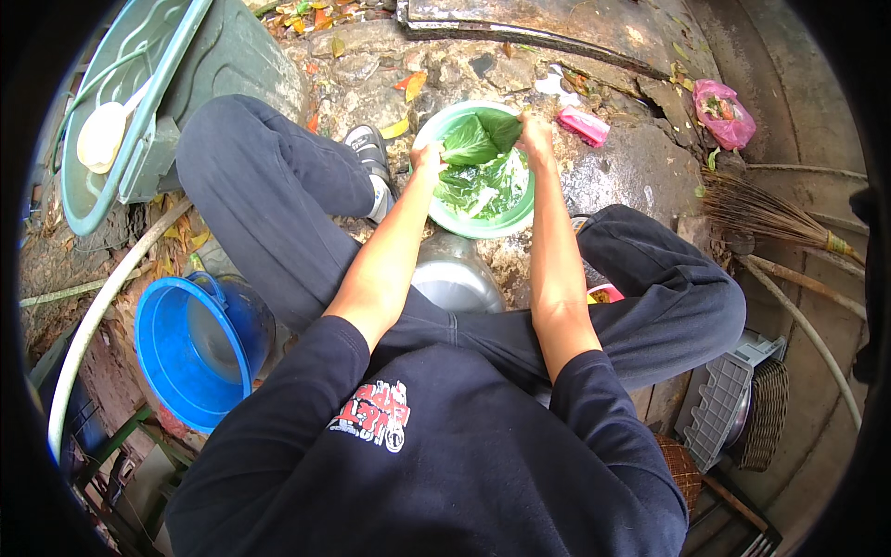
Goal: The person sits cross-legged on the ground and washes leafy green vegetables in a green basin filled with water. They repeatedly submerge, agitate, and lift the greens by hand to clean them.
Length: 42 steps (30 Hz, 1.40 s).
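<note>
Between my feet stands a light green plastic basin point(426, 202) with water and leafy greens point(487, 186) in it. Over its far half a broad green leaf point(473, 141) is spread out between my two hands. My left hand point(427, 157) grips the leaf's left edge near the basin's left rim. The upper right part of the leaf is pinched in my right hand point(534, 134), above the right rim. Fingers of both hands are partly hidden by the leaf and by the viewing angle.
A silvery metal vessel point(457, 278) sits between my legs. To the left are a blue bucket point(191, 355) and a large green bin point(230, 66) with a pale dipper point(101, 137). Rightward lie a pink brush point(583, 126), a pink plastic bag point(724, 115), and a stick broom point(766, 209).
</note>
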Available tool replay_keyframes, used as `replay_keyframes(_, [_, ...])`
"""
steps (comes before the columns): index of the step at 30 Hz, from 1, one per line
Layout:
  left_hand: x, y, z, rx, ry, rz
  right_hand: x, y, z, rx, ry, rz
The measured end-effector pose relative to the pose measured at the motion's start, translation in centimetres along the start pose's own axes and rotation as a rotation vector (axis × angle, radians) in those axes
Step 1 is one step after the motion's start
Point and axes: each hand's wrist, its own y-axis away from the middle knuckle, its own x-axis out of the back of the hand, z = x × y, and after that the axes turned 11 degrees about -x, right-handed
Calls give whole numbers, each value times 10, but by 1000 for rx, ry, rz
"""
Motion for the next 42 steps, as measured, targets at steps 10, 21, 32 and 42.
replay_keyframes(10, [6, 25, -9, 185, -368, -373, 24, -3, -27, -32, -151, 38])
replay_keyframes(21, [-18, 63, 7, 453, -459, -1113, 11, -22, -18, -280, -257, -541])
replay_keyframes(32, [9, 20, -41, 20, -705, -520, 9, -35, 131, -92, 305, 514])
replay_keyframes(42, [-27, 53, -23, -823, -1219, -475, -22, -7, 113, 342, 490, 554])
